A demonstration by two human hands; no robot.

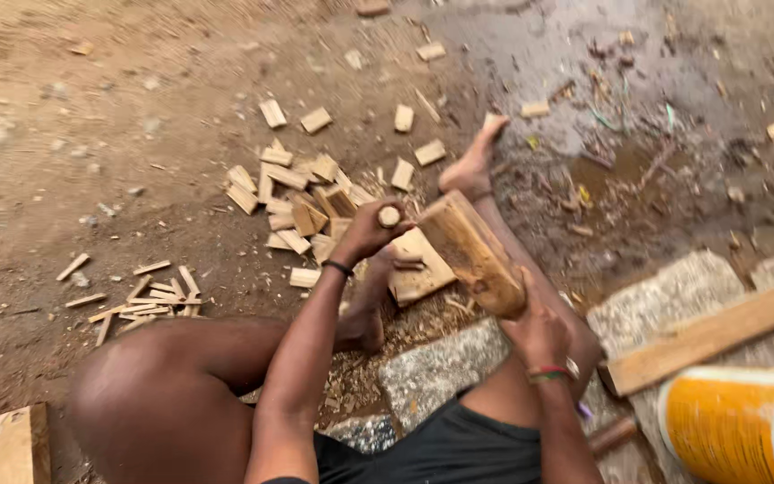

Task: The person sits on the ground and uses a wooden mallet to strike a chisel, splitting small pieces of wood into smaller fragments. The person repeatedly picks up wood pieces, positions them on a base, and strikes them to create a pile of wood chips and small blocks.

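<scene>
Wood is everywhere on this dirt ground. I see my left hand [365, 235] closed tight around a thin wooden handle [390, 216]; only the round end of the handle shows above my fist, so I cannot tell what tool it belongs to. My right hand [537, 332] is wrapped around the near end of a big wooden block [474, 254]. The block is long. Its long side runs from my right hand, close to me, up and away toward my left hand. The far end of the block sits just beside my left fist, so the left hand is the nearer one to that end. The block leans over a flat piece of board [418, 269] lying on the ground between my legs.

My right foot [474, 161] is stretched out past the block, and my left foot [365, 314] is tucked in under my left arm. A pile of small cut wood pieces [297, 193] lies on the ground further out, and thin wood strips [141, 300] lie near the left edge. Grey stone slabs [441, 367] are under me. A plank [709, 336] and a yellow and white container [736, 426] sit by the right edge.
</scene>
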